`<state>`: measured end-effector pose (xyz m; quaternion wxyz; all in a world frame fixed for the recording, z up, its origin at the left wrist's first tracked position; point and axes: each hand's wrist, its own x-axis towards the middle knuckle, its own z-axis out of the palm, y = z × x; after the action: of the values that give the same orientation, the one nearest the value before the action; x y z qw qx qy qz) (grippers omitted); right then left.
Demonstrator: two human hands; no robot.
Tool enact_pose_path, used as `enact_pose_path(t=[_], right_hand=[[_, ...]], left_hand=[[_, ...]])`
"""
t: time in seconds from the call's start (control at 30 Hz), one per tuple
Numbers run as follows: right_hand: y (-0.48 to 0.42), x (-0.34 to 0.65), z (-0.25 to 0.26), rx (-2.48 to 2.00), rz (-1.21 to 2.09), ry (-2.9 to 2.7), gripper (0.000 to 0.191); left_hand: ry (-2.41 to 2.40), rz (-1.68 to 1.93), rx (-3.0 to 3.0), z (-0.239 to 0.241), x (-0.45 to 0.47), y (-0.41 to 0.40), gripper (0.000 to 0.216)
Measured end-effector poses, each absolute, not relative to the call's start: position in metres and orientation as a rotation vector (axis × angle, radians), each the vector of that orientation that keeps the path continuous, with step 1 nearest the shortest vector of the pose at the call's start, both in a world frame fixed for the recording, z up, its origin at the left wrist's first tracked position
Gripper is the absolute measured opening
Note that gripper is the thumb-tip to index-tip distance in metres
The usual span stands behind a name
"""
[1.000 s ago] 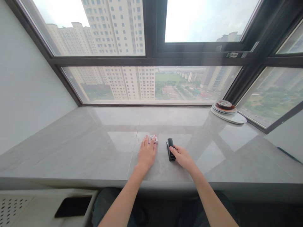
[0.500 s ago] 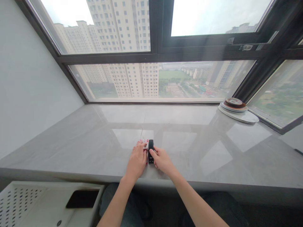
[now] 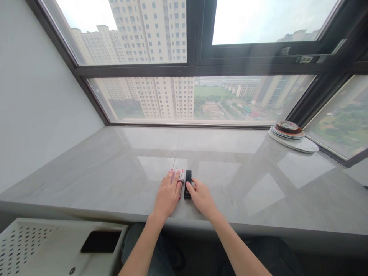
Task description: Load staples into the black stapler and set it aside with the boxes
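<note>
On my feed: stapler (image 3: 188,177) is on the surface (image 3: 94,172), about midway along the front edge and nearer to it than to the far edge. Black, long axis running roughly front to far.

Right hand (image 3: 202,195): grip closed on the stapler, thumb over the top, fingers along its right flank. Wrist comes in across the front edge.

Left hand (image 3: 167,193): palm down, fingers spread over small white-and-red boxes (image 3: 180,174). I can't tell whether that grip is clamped on them or just resting. Boxes sit just left of the stapler's far half, mostly covered; I can't get a count. Thin red item (image 3: 180,191) shows between left hand and stapler; too small for me to identify.

Rest of my view: stack of plates (image 3: 290,135) at the surface's far right corner, largest at the bottom, well apart from both hands. Window (image 3: 230,101) along the far edge, wall (image 3: 37,99) along the left edge. Below the front edge, left side: white stand (image 3: 54,249) with a perforated panel, flat black slab (image 3: 101,241) on it.
</note>
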<state>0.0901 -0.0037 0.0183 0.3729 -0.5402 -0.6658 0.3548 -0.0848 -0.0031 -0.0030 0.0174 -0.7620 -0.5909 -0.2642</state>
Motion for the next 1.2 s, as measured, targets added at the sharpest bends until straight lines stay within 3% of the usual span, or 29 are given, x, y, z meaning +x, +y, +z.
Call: enact_pose_path(t=[0.47, 1.0, 1.2], right_hand=[[0.035, -0.005, 0.002, -1.084, 1.111, -1.794, 0.040], [0.029, -0.006, 0.002, -1.070, 1.062, -1.721, 0.036], [0.023, 0.015, 0.005, -1.216, 1.104, -1.565, 0.055]], left_hand=[[-1.749, -0.970, -2.366, -0.007, -0.181, 0.030, 0.043], [-1.795, -0.960, -2.324, -0.006, -0.171, 0.027, 0.042], [-1.908, -0.999, -2.240, 0.007, -0.168, 0.018, 0.043]])
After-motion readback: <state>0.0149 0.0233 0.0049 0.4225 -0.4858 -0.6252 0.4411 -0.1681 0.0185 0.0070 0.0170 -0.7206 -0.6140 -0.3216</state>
